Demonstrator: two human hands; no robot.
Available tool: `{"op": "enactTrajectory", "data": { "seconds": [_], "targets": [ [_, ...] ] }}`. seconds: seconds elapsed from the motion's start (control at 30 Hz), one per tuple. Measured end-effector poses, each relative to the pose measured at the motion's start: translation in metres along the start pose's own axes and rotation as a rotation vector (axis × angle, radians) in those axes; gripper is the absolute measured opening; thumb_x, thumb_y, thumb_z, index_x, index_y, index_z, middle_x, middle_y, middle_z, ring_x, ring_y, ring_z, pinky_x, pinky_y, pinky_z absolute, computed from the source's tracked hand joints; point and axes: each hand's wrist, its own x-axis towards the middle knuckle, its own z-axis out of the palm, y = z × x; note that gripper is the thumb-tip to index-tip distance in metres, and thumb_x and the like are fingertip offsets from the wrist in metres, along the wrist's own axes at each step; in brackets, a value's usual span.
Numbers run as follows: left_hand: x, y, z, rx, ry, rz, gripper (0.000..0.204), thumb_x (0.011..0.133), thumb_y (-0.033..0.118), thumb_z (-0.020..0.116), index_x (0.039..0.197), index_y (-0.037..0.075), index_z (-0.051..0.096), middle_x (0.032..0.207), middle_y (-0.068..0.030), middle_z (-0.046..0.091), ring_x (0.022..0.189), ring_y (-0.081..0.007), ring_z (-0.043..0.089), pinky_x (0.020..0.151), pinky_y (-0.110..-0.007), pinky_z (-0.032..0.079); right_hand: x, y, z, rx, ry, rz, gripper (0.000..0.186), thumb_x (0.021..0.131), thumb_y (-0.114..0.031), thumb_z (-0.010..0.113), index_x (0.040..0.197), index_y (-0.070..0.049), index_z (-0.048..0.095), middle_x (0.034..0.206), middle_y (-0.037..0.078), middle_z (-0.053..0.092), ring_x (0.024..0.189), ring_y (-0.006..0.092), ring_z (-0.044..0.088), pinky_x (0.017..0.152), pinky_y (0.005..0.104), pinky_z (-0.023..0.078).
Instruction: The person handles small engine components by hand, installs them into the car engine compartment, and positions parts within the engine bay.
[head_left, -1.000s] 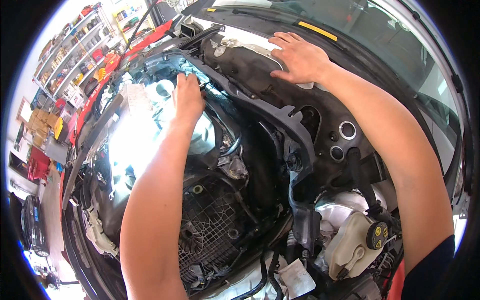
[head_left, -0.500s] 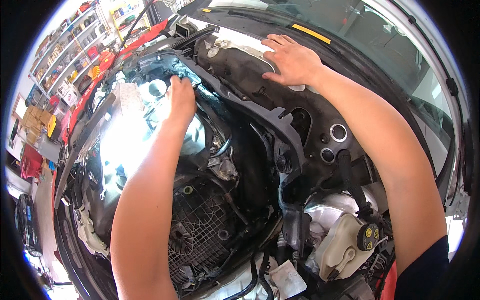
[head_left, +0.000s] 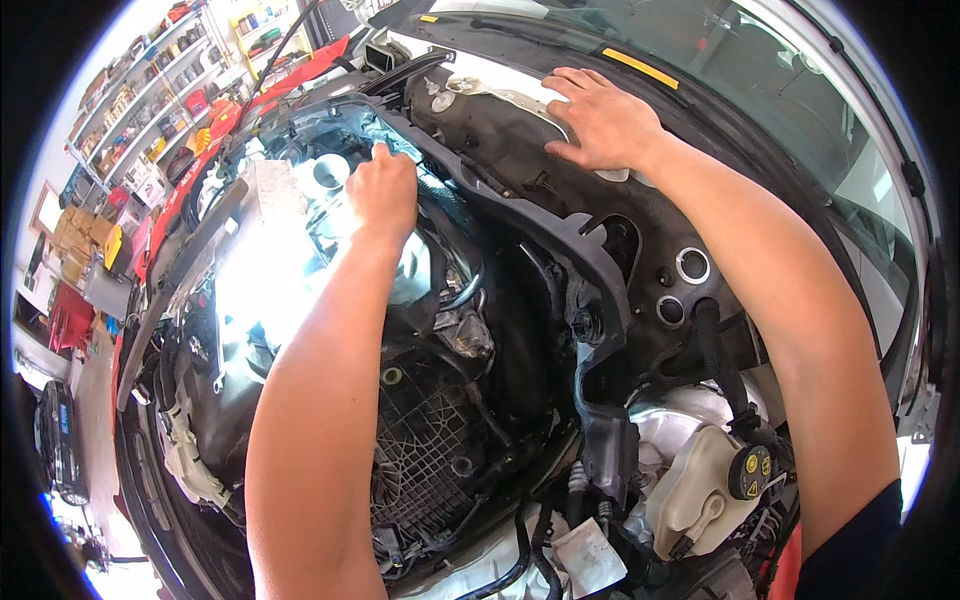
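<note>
Reaching deep into a car's engine bay, my left hand (head_left: 384, 192) is closed with its knuckles up. Whatever its fingers grip, if anything, is hidden beneath them. Just left of it is a pale round pipe opening (head_left: 330, 172), by a brightly lit stretch of the engine (head_left: 262, 262). My right hand (head_left: 606, 122) lies spread, palm down, on the edge of the dark bulkhead panel (head_left: 500, 135) below the windshield. Nothing shows in its grasp. Between the two hands runs a black plastic partition (head_left: 540, 228).
A cream fluid reservoir (head_left: 690, 500) with a black cap sits at the lower right. A ribbed black plastic cover (head_left: 430, 450) lies right of my left forearm. A combination wrench (head_left: 219, 372) rests at the left. Shelves (head_left: 150, 90) stand beyond the car, and a windshield (head_left: 770, 110) rises at right.
The whole scene has shifted slightly right and down in view. My left hand has turned a little, its knuckles now higher and its fingers more hidden. My right hand stays on the panel edge.
</note>
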Motion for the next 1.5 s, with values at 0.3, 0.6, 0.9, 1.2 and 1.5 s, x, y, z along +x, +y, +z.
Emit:
{"op": "enactTrajectory", "data": {
  "seconds": [0.3,0.6,0.9,1.2,1.5],
  "targets": [
    [-0.003,-0.017,0.032,-0.368,0.022,-0.026,0.014,0.078,0.006,0.062,0.09,-0.002,0.062,0.092,-0.0237,0.053,0.092,-0.0417,0.054,0.077,-0.048,0.044,0.003,-0.004,0.002,0.021,0.013,-0.004,0.053,0.088,-0.047,0.053,0.117,-0.003,0.06,0.138,0.013,0.043,0.133,0.0267,0.034,0.112,0.0383,0.027],
    [0.001,-0.003,0.008,-0.112,0.06,-0.026,0.014,0.065,-0.003,0.065,0.078,0.001,0.066,0.095,-0.0173,0.056,0.079,-0.0384,0.063,0.069,-0.045,0.053,0.005,-0.006,0.007,0.013,0.119,0.002,0.049,0.088,-0.044,0.055,0.111,-0.002,0.063,0.135,0.011,0.047,0.128,0.026,0.039,0.108,0.0359,0.032],
    [-0.052,0.031,-0.086,-0.006,-0.104,0.034,0.013,0.077,0.002,0.059,0.09,0.001,0.06,0.096,-0.0178,0.054,0.079,-0.0295,0.066,0.063,-0.036,0.056,0.003,-0.006,-0.02,0.124,0.012,0.025,0.047,0.085,-0.041,0.06,0.111,-0.002,0.062,0.139,0.013,0.041,0.134,0.0296,0.032,0.113,0.0388,0.026],
    [-0.139,-0.256,-0.169,0.108,0.259,-0.449,0.032,0.094,0.027,0.045,0.101,-0.001,0.056,0.091,-0.0268,0.063,0.087,-0.0426,0.06,0.076,-0.051,0.045,0.003,-0.007,-0.033,0.204,-0.004,0.036,0.048,0.082,-0.039,0.064,0.11,-0.001,0.063,0.137,0.014,0.043,0.133,0.0302,0.033,0.113,0.0398,0.024],
    [-0.156,-0.328,-0.082,-0.09,0.301,-0.561,0.049,0.091,0.047,0.051,0.085,-0.001,0.06,0.079,-0.0238,0.063,0.078,-0.0429,0.061,0.069,-0.048,0.045,0.0,-0.008,-0.024,0.157,-0.015,0.022,0.047,0.083,-0.041,0.062,0.108,-0.001,0.063,0.136,0.014,0.043,0.132,0.0297,0.033,0.113,0.0398,0.026]
  ]
}}
